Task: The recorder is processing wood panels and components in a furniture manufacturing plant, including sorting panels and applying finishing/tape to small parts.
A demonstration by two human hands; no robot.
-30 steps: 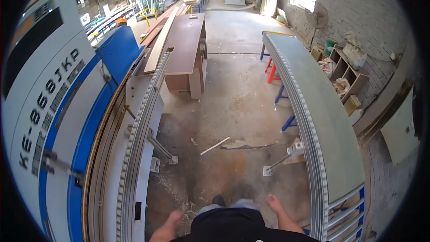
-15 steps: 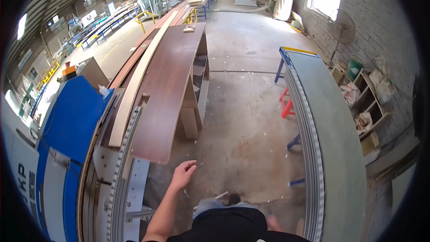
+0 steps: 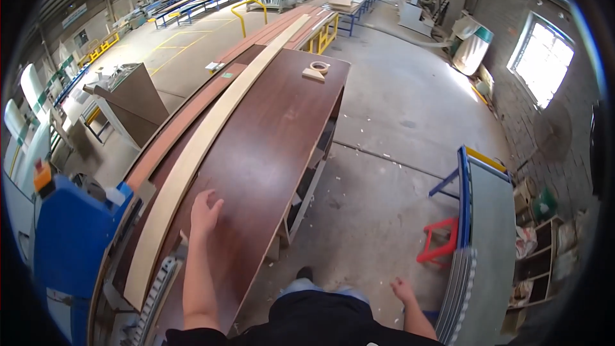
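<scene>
Workshop floor of grey concrete [image 3: 397,128] spreads under a long stack of dark brown boards [image 3: 269,147], which serves as the landmark. The left hand [image 3: 204,213] lies flat on the near end of that stack, fingers spread and holding nothing, palm down as if steadying or feeling the smooth, glossy veneer. The right hand [image 3: 403,289] hangs loose and open beside the person's hip, to the right of the stack and well apart from it, also empty.

Just left of the left hand, a pale wooden strip [image 3: 211,141] runs the length of the stack, thin and matte, lying along its left edge where it is supported end to end. At the stack's far end sit a roll of tape [image 3: 319,66] and a small wooden block [image 3: 312,75], touching or nearly so. Left of the stack's near end stands a blue machine [image 3: 70,230]. Right of the stack, across bare floor, a red stool [image 3: 441,243] stands beside a grey roller table [image 3: 487,243] with a blue frame.
</scene>
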